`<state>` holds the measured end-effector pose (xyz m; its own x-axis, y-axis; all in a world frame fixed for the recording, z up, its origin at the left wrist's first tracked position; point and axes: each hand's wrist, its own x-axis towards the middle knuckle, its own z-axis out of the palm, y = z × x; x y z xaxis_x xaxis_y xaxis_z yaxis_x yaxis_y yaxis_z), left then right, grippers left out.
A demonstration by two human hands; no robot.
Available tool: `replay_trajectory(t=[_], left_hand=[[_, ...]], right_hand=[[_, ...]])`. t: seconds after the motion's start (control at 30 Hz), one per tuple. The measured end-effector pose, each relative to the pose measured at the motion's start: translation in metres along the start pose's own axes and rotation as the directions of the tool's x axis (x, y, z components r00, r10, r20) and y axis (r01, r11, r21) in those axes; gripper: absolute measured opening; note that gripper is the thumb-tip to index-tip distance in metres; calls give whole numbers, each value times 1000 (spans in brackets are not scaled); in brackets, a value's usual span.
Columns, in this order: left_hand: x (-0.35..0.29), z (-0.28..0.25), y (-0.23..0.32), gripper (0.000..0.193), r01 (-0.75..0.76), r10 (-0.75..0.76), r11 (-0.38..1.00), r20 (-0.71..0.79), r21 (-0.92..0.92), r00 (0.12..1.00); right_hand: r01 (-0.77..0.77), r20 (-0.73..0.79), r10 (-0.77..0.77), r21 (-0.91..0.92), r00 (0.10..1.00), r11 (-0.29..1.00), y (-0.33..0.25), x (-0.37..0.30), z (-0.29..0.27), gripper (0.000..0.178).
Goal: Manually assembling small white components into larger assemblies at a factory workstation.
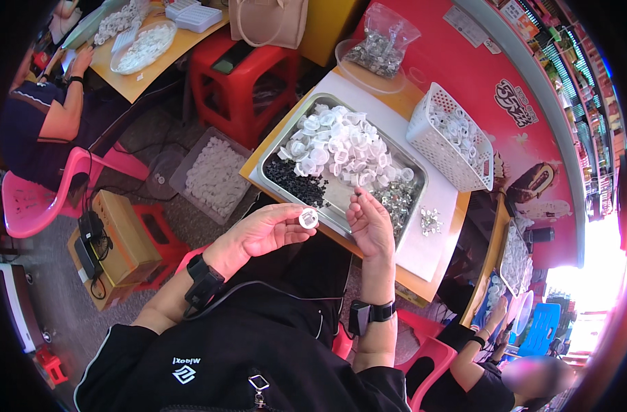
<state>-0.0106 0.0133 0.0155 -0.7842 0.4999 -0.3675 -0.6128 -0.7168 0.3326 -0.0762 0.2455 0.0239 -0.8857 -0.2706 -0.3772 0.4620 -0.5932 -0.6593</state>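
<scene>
Step in hand, as I judge it: one white round plastic housing [308,218] held up for close handling, the other hand bringing a tiny part to it; next move calls for a steady left grip, the housing's open face kept toward the right fingers, and a fine, accurate pinch across the short gap; a slip could drop the tiny part into the loose pieces.

Left hand [262,232]: thumb and index grasping the housing by its rim, other fingers curled loosely beneath; forearm comes in from lower left, hand pointing right. Right hand [374,230]: thumb and index pinched together, seemingly on a small dark piece [359,193], too small to identify; rest of the fingers folded in; forearm upright from below, fingertips pointing away from the body. Hands apart, near each other, over the near edge of the metal tray [339,193].

Around the fingers: black small parts [293,180] in the tray just beyond the left fingers; heap of white plastic housings [337,141] beyond the right fingers; metal clips [399,202] in the tray, right of the right fingers; small metal pieces [430,221] farther right on the white-topped surface [420,257]; white perforated basket [433,154] farther off, beyond and right of the right fingers.
</scene>
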Motion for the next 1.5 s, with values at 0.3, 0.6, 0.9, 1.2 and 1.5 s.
replay_trajectory(t=[0.3, 0.6, 0.9, 1.2, 1.5], left_hand=[[1, -1, -1, 29, -4, 4, 1000, 23, -12, 1000], [1, -1, -3, 29, 13, -13, 1000, 1, 1, 1000], [-3, 9, -1, 28, 17, -18, 999, 18, 28, 1000], [-1, 7, -5, 25, 17, -17, 1000, -1, 22, 1000], [-3, 11, -5, 24, 21, -21, 1000, 10, 23, 1000]], right_hand=[[-1, 29, -3, 135, 1000, 991, 5, 2, -15, 15], [20, -59, -18, 22, 998, 1000, 3, -11, 3, 16], [85, 22, -83, -56, 996, 995, 2, -23, 15, 10], [121, -27, -125, -114, 992, 986, 0, -31, 20, 10], [179, 47, -174, -371, 984, 911, 4, -43, 26, 9]])
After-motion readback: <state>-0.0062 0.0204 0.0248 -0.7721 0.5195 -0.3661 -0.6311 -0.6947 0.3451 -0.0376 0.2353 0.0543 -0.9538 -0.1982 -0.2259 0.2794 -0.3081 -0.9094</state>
